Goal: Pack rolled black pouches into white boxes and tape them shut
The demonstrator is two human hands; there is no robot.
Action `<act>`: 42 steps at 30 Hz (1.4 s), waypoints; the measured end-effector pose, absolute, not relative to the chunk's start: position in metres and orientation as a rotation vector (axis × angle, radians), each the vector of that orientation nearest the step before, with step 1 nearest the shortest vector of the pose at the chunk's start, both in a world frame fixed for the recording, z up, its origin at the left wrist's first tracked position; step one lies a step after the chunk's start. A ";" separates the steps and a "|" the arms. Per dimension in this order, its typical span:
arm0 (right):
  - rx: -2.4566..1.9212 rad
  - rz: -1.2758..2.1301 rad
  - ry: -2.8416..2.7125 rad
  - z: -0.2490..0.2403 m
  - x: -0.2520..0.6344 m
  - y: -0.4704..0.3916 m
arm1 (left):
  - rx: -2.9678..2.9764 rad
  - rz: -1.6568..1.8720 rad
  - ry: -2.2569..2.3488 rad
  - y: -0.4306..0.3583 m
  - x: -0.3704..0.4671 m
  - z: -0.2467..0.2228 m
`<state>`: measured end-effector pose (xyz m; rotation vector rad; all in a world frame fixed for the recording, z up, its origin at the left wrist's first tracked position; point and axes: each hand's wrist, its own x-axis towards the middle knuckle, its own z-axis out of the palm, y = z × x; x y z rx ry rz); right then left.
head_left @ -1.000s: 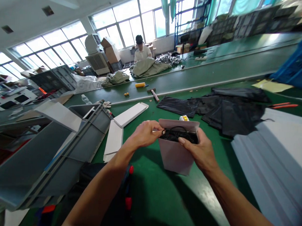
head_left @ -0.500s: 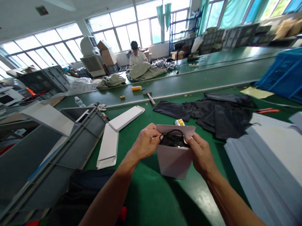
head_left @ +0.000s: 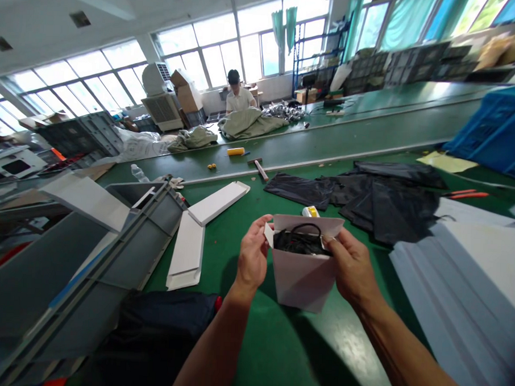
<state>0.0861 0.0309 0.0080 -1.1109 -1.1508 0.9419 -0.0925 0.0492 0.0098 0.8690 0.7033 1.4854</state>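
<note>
An open white box (head_left: 304, 280) stands upright on the green table, its back flap raised. Black cables (head_left: 300, 241) fill its mouth, one loop arching above the rest. On the box's left side, my left hand (head_left: 253, 254) pinches the small side flap (head_left: 269, 235) between thumb and fingers. My right hand (head_left: 353, 262) grips the upper right edge, its thumb at the opening over the right side flap. Just behind the box lies a white and yellow object (head_left: 310, 211).
Black bags (head_left: 379, 204) lie behind on the right, near stacked white cartons (head_left: 471, 276). Two flat white boxes (head_left: 185, 252) sit beside a grey crate (head_left: 126, 267) on the left. A blue crate (head_left: 494, 132) stands far right. A person (head_left: 239, 96) sits across the table.
My left hand has drawn back from the cables to the left, and the left side flap now stands out. The box appears slightly further right; my right hand stays on its edge.
</note>
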 end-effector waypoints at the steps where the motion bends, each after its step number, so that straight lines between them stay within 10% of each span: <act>1: -1.111 0.936 -1.151 0.009 0.086 0.030 | 0.876 1.453 0.685 0.048 -0.088 0.009; 42: -1.155 0.594 -1.197 0.010 0.080 0.036 | 1.442 1.587 1.277 0.043 -0.054 0.011</act>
